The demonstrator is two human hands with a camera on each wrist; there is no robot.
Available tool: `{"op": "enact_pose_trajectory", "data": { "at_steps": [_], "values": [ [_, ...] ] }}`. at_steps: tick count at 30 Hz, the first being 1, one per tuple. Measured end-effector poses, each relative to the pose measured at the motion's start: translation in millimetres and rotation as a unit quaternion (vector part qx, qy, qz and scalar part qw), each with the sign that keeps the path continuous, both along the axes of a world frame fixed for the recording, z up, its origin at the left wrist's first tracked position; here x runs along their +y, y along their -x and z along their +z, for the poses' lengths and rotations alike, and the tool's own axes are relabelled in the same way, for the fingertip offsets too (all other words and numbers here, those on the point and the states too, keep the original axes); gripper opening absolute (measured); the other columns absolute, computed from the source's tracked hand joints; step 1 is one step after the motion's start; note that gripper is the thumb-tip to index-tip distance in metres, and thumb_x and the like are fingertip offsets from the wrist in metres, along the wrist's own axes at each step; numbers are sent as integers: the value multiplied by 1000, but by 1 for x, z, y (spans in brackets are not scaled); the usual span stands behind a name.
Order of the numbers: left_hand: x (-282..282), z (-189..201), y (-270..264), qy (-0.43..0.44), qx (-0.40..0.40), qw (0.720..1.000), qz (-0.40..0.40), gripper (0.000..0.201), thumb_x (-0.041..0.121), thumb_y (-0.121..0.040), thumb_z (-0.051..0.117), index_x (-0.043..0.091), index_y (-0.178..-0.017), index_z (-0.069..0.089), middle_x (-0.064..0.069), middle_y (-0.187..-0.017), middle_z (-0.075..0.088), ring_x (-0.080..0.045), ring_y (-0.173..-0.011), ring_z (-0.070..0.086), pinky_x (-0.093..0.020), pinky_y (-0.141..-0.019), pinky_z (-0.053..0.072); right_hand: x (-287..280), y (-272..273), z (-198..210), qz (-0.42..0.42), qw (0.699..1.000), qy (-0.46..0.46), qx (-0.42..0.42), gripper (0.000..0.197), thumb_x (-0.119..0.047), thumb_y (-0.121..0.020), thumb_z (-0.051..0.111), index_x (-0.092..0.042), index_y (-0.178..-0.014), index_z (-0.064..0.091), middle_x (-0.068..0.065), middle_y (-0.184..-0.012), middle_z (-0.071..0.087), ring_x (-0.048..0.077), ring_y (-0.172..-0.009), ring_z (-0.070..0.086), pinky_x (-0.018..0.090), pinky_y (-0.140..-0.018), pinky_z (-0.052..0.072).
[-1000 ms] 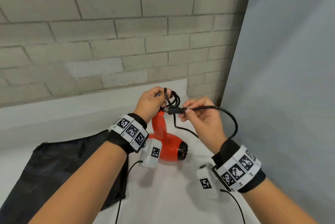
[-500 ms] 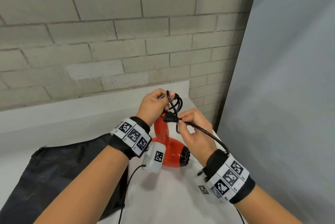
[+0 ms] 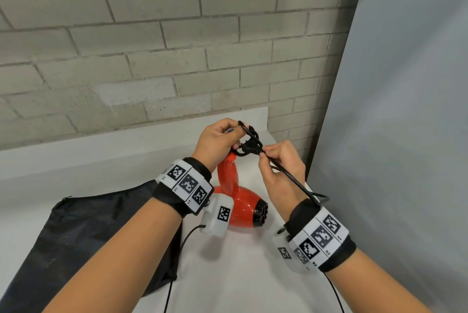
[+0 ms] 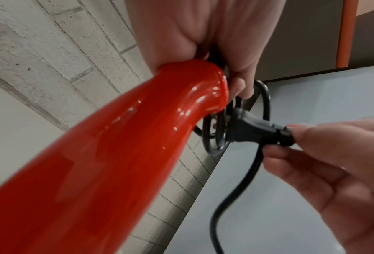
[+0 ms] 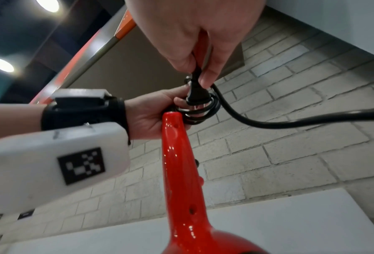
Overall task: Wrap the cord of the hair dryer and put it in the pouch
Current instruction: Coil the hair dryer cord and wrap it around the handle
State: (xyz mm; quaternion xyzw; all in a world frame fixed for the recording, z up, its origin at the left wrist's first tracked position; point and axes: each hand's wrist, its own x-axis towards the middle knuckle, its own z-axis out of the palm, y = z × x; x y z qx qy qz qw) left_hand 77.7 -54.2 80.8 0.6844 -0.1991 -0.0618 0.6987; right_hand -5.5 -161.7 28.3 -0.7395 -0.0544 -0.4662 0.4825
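Against the brick wall, near the white table's point(image 3: 253, 274) far right corner, my left hand point(image 3: 217, 144) clamps the hair dryer's point(image 3: 240, 201) handle and cord coils point(image 4: 214, 142) steady, so my right hand point(image 3: 281, 168), pinching the plug point(image 4: 255, 131), can tuck it through; pouch point(image 3: 83, 231) waits left.

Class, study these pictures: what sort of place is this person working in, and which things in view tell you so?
Probably a recording or test set-up indoors, not a home: a bare white table against a painted brick wall, a plain grey backdrop on the right, and ceiling spotlights overhead.
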Motion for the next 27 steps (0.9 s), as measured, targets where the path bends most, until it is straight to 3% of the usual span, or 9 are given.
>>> {"op": "enact_pose_trajectory", "data": {
  "at_steps": [3, 6, 10, 13, 16, 19, 23, 25, 27],
  "values": [
    [-3, -1, 3, 8, -9, 1000, -2, 11, 7, -85, 58, 13, -79, 65, 3, -43, 45, -2, -38, 39, -11, -43, 35, 2, -6, -1, -14, 999, 32, -12, 21, 4, -81, 57, -15, -77, 49, -1, -84, 50, -14, -82, 51, 4, -73, 44],
    [-4, -1, 1, 15, -5, 1000, 3, 7, 12, -84, 61, 13, -83, 68, -1, -48, 47, -3, -40, 40, -13, -49, 38, 3, -9, 0, -5, 995, 95, -11, 24, 1, -82, 59, -18, -79, 46, 2, -86, 53, 0, -83, 53, 3, -77, 43],
    [-1, -1, -1, 12, 8, 1000, 1, 23, 14, -85, 59, 4, -104, 67, 11, -43, 50, -2, -41, 40, -12, -51, 38, 2, -14, 0, 1, 984, 177, 1, 7, -8, -85, 51, -7, -79, 54, 14, -85, 61, 11, -76, 55, 22, -68, 49],
    [-1, -1, 3, 11, 4, 1000, -7, 23, 12, -86, 57, 4, -107, 65, 2, -69, 59, -1, -41, 42, -11, -46, 37, 2, -18, 3, -48, 973, 225, 16, 13, -6, -86, 49, 0, -78, 58, 15, -81, 61, 24, -62, 60, 30, -55, 48],
    [-1, -1, 4, 13, 4, 1000, -8, 19, 11, -87, 57, 8, -103, 66, -2, -82, 59, -2, -43, 45, -13, -43, 36, 4, -23, 10, -81, 973, 210, 55, 9, -3, -87, 52, 0, -79, 56, 15, -79, 56, 27, -55, 54, 37, -49, 48],
    [-1, -1, 6, -3, 2, 1000, -19, 20, 11, -87, 56, 8, -104, 66, -4, -77, 57, -2, -44, 45, -14, -41, 37, 3, -25, 20, -85, 972, 168, 139, 14, -12, -90, 52, -7, -78, 48, 13, -78, 50, 29, -59, 50, 40, -53, 46],
    [1, -3, 6, -11, 9, 1000, -12, 22, 17, -87, 57, 11, -106, 67, -6, -58, 49, -9, -46, 40, -14, -41, 35, -1, -29, 34, -126, 943, 123, 283, 28, -33, -89, 52, -10, -74, 50, 9, -68, 56, 28, -62, 54, 33, -52, 43],
    [2, -3, 5, -4, 10, 1000, -10, 22, 17, -88, 56, 12, -107, 67, -6, -57, 48, -8, -46, 40, -14, -42, 36, -3, -32, 38, -148, 919, 99, 352, 42, -45, -86, 53, -8, -66, 51, 4, -58, 51, 27, -56, 53, 26, -45, 37],
    [1, -3, 5, 2, 10, 1000, -15, 22, 16, -88, 56, 13, -107, 66, -7, -59, 48, -7, -45, 40, -14, -42, 36, 0, -35, 39, -119, 901, 31, 415, 51, -52, -84, 51, -8, -59, 49, 5, -56, 53, 26, -52, 57, 25, -42, 42]
  ]
}}
